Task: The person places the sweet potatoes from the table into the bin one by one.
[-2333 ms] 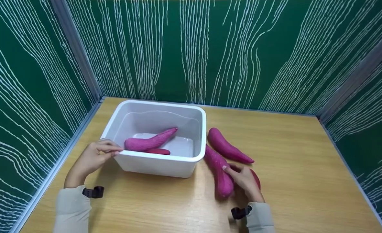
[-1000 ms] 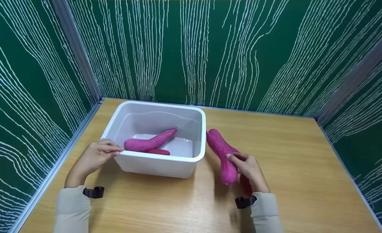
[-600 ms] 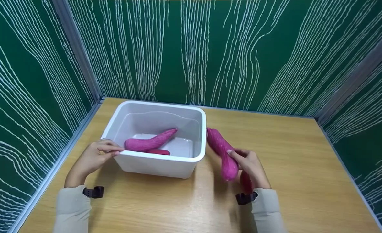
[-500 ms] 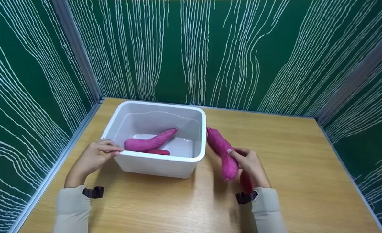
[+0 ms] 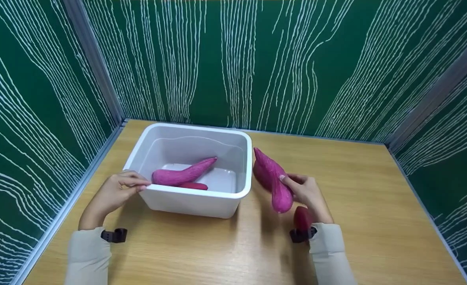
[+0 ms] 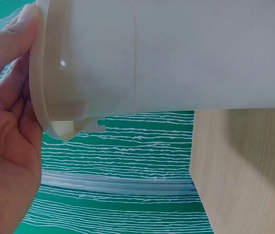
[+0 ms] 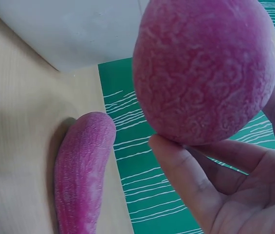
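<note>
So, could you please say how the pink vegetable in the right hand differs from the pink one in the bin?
The held vegetable is gripped by the right hand beside the white bin; the binned vegetable lies inside it, untouched. In the head view, the held vegetable's tip points upper left, the binned vegetable's upper right. Both are pink, thick at one end and narrow at the other.
</note>
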Demonstrator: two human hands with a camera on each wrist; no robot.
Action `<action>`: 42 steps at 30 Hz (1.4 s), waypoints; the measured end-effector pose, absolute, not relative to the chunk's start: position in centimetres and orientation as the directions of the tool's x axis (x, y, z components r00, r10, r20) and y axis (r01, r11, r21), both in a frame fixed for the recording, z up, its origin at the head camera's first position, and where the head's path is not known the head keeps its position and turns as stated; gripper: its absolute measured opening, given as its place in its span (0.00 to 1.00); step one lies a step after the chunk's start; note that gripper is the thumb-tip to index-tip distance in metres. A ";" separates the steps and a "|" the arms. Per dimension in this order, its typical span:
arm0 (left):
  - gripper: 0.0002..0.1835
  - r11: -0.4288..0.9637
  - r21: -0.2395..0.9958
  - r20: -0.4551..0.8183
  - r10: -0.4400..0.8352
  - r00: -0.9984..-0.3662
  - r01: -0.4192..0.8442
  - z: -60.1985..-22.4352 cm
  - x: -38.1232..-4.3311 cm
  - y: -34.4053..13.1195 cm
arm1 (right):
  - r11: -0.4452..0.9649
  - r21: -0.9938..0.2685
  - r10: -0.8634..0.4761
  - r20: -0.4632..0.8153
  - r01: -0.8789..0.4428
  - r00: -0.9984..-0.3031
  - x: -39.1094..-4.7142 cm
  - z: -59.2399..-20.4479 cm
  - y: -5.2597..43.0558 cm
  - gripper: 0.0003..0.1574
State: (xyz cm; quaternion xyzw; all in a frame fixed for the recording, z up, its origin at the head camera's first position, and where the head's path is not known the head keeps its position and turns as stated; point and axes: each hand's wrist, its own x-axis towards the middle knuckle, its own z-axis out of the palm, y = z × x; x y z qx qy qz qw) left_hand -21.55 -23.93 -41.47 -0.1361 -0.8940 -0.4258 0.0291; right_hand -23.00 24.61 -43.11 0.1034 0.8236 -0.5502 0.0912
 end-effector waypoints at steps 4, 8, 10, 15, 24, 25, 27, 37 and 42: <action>0.08 0.605 0.752 0.160 0.219 -0.962 0.263 -41.4 -21.4 -24.0 | 0.361 -0.881 0.085 -0.296 0.306 -0.951 -23.2 -42.5 24.6 0.46; 0.09 0.610 0.744 0.168 0.222 -0.960 0.272 -41.4 -21.5 -24.0 | 0.385 -0.876 0.094 -0.276 0.291 -0.957 -23.3 -42.0 24.5 0.46; 0.09 0.615 0.740 0.169 0.223 -0.960 0.273 -41.5 -21.5 -24.0 | 0.398 -0.872 0.101 -0.268 0.286 -0.958 -23.4 -41.7 24.5 0.46; 0.10 0.625 0.733 0.165 0.221 -0.961 0.269 -41.6 -21.8 -24.0 | 0.423 -0.860 0.110 -0.265 0.287 -0.958 -23.6 -41.0 24.4 0.45; 0.09 0.625 0.740 0.144 0.214 -0.966 0.249 -41.5 -21.8 -24.0 | 0.432 -0.869 0.093 -0.224 0.242 -0.970 -23.9 -40.2 24.3 0.45; 0.09 0.623 0.739 0.151 0.217 -0.965 0.256 -41.5 -21.8 -23.9 | 0.428 -0.874 0.092 -0.212 0.231 -0.973 -23.9 -40.2 24.2 0.44; 0.09 0.622 0.736 0.165 0.221 -0.961 0.269 -41.5 -21.7 -23.9 | 0.424 -0.880 0.095 -0.190 0.212 -0.977 -24.0 -40.1 24.1 0.43; 0.09 0.631 0.729 0.160 0.220 -0.962 0.265 -41.2 -21.5 -23.8 | 0.434 -0.878 0.083 -0.185 0.202 -0.979 -24.3 -39.0 23.6 0.43; 0.09 0.635 0.729 0.152 0.214 -0.965 0.256 -41.3 -21.5 -23.8 | 0.427 -0.883 0.069 -0.183 0.195 -0.981 -24.5 -38.5 23.3 0.42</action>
